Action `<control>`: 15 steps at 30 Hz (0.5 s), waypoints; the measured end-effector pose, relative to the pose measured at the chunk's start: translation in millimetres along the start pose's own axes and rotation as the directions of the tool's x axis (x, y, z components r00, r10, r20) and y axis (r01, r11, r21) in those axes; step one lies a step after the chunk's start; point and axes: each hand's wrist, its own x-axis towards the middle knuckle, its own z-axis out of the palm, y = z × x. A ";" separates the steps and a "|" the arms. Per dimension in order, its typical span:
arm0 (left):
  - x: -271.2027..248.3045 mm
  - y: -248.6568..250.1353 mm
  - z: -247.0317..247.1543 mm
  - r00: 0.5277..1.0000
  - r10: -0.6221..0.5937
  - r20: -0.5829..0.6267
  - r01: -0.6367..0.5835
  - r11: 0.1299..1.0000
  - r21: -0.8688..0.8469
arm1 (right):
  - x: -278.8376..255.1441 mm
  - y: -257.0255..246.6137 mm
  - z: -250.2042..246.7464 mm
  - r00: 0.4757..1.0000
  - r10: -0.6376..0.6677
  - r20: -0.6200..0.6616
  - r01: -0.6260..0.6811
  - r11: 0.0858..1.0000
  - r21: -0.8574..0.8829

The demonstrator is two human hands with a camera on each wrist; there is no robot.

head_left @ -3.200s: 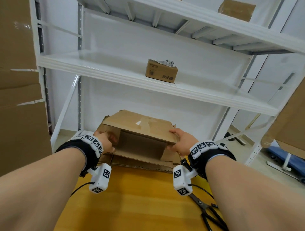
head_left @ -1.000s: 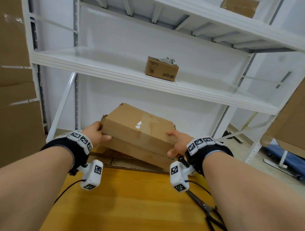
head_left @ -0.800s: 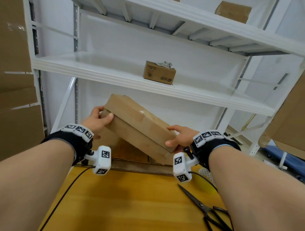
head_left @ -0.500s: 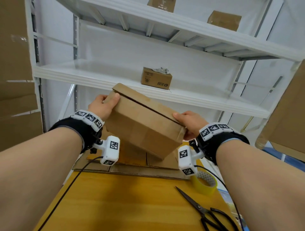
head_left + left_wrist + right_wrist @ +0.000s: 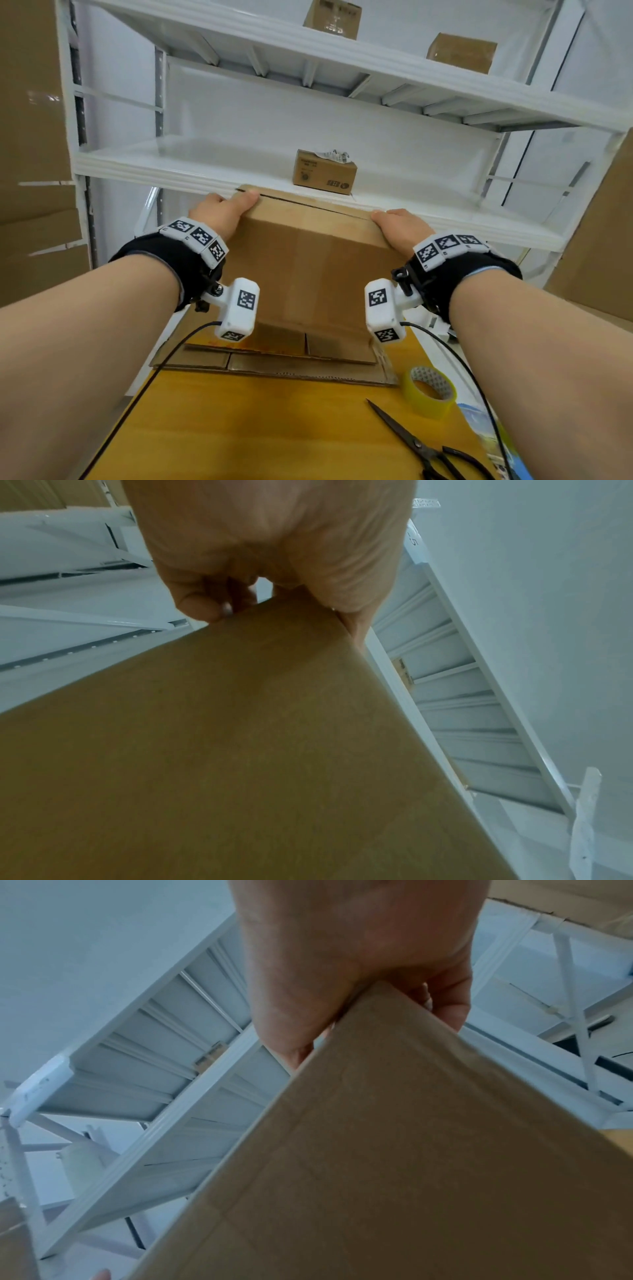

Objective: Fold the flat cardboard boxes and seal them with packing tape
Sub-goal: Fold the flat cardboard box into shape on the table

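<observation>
Currently, head view: folded box (image 5: 308, 274) held up between both hands, long axis running hand to hand; top flaps meet in an untaped seam along that axis. Left hand (image 5: 222, 214) clamps the left upper corner, thumb lying over the top; right hand (image 5: 399, 224) clamps the right upper corner. Below the hands: flat cardboard boxes (image 5: 274, 356) stacked on the wooden table (image 5: 239, 428). Tape roll (image 5: 431, 390) and scissors (image 5: 431, 448) lie below and nearer the right hand, so that hand likely fetches the tape once the box is set down

Left wrist view: left-hand fingers (image 5: 202, 607) curl round the box corner, thumb on the opposite face

Right wrist view: right-hand fingers (image 5: 448, 1007) and thumb pinch the opposite corner; white shelving (image 5: 164, 1096) beyond
</observation>
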 end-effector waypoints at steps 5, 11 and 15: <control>-11.2 -25.5 12.3 0.979 -0.080 0.188 0.056 0.990 0.128 | 10.7 24.3 33.8 0.993 0.025 0.117 -0.008 0.990 -0.142; -0.5 -49.4 17.4 0.939 -0.080 0.334 0.056 0.995 0.080 | 11.5 37.6 50.6 0.995 0.091 0.038 -0.091 0.996 0.006; -7.2 -52.0 16.0 0.918 -0.015 0.396 0.048 0.996 -0.072 | 13.1 36.8 58.0 0.997 0.075 0.036 -0.078 0.993 0.087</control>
